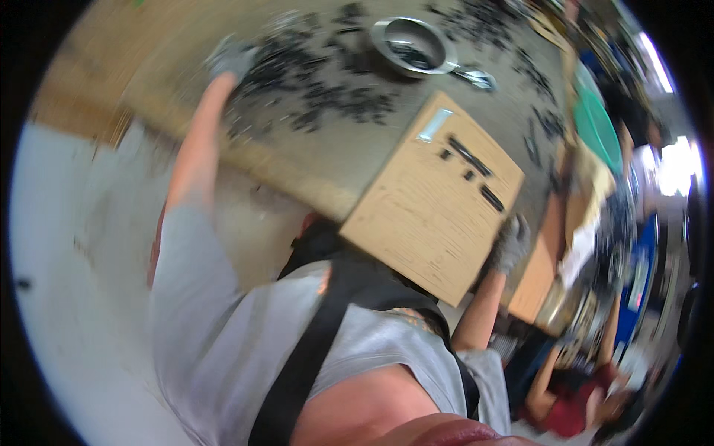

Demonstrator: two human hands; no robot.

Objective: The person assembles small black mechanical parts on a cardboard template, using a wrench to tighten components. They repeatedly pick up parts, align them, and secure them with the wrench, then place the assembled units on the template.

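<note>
My left hand (232,61), in a grey glove, reaches to the far left of the table, at the edge of a spread of small black parts (286,70). Motion blurs its fingers. My right hand (512,244), also gloved, is beside the right edge of a light wooden board (416,227); its fingers look curled, and what they hold, if anything, is hidden. The board is tilted across the table's near edge. On it lie a long black piece (469,155), a shorter black piece (491,198), two small black bits and a pale rectangular strip (435,125).
A metal bowl (378,33) with dark parts inside stands beyond the board. More black parts (483,22) lie scattered at the back. A green basin (597,130) is at the right. Another person (569,405) in dark red is at the lower right, near cardboard (539,256).
</note>
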